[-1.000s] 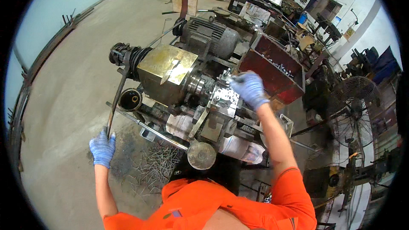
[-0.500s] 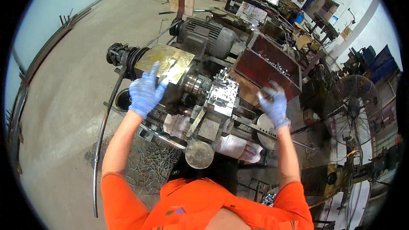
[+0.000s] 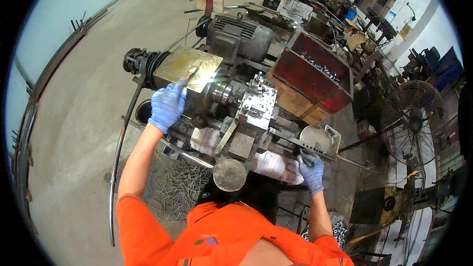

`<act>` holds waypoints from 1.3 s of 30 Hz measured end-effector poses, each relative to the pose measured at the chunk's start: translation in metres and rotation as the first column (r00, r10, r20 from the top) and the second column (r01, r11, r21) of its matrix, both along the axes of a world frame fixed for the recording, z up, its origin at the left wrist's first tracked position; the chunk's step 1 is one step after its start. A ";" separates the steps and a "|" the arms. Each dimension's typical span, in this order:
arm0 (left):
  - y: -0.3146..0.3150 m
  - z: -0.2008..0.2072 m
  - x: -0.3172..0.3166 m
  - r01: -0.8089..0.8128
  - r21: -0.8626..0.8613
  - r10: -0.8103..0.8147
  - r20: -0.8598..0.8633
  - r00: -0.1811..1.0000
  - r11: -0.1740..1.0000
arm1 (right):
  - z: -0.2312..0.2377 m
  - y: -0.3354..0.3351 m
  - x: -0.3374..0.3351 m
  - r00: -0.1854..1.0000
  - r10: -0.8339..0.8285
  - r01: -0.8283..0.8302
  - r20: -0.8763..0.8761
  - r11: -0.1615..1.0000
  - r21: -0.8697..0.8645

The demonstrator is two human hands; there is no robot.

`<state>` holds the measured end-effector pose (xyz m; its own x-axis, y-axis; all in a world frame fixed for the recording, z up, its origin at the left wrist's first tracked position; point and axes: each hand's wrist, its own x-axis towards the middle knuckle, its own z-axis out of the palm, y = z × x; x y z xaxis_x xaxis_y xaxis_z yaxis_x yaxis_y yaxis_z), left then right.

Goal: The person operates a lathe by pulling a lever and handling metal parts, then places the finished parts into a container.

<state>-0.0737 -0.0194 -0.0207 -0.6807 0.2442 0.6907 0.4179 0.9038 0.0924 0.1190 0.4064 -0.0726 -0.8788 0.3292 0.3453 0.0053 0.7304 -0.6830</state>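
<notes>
My left hand (image 3: 168,104), in a blue knit glove, is over the near edge of a yellowish metal cover plate (image 3: 183,64) on the machine's headstock. Its fingers are closed round the end of a thin brownish tool (image 3: 193,74), perhaps a brush, which points away to the right. My right hand (image 3: 311,171), gloved too with darkened fingertips, is curled beside a perforated flat bar (image 3: 308,147). What its fingers hold, if anything, is too small to make out. Between the hands lie the shiny chuck (image 3: 220,93) and a metal tool block (image 3: 258,106) sprinkled with chips.
A red bin (image 3: 310,71) with small metal parts stands beyond the block, near a large motor (image 3: 240,37). A round handwheel (image 3: 229,175) juts toward me. Thin metal scraps (image 3: 180,182) litter the floor at left. A long rod (image 3: 118,172) slants down; a fan (image 3: 414,118) stands right.
My right hand has come down and toward me, from beside the red bin to the perforated bar, and its fingers have curled. My left hand has closed on the thin tool lying on the plate.
</notes>
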 end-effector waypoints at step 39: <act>0.017 0.006 0.016 -0.015 -0.015 0.014 -0.060 0.998 1.000 | -0.031 0.043 0.090 0.967 -0.256 0.256 0.020 0.964 -0.066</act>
